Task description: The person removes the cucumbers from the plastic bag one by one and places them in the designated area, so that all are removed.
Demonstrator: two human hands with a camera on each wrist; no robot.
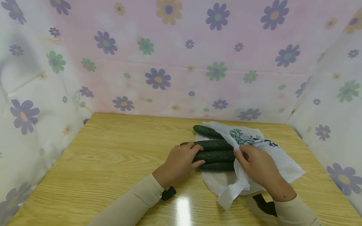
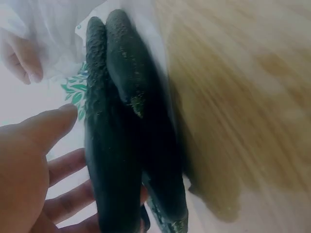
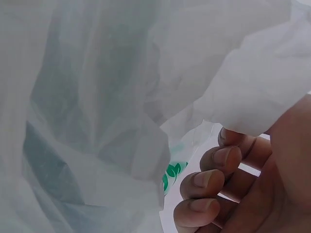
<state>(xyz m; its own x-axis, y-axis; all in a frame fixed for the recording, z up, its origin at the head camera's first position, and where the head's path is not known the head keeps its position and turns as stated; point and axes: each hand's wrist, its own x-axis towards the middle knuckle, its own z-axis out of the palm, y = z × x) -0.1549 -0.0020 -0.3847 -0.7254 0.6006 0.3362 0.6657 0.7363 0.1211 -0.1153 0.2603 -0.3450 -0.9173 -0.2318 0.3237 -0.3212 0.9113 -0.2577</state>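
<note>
a flowered cloth (image 1: 175,56) hangs behind and on both sides of a wood-grained table (image 1: 113,147)

White plastic bag (image 3: 194,53), crumpled & semi-see-thru, fills L side & top of frame; dk greenish patch (image 3: 51,167) shows thru at lower L. Green leaf print (image 3: 174,171) nr btm ctr. R hand (image 3: 272,187) lower R, fingers (image 3: 194,213) curled, topmost partly hidden by bag's edge.

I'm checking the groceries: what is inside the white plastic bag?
Four dark green cucumbers lie partly in the white plastic bag, showing at its open mouth. It covers their right ends; whether more lies deeper is hidden.
</note>
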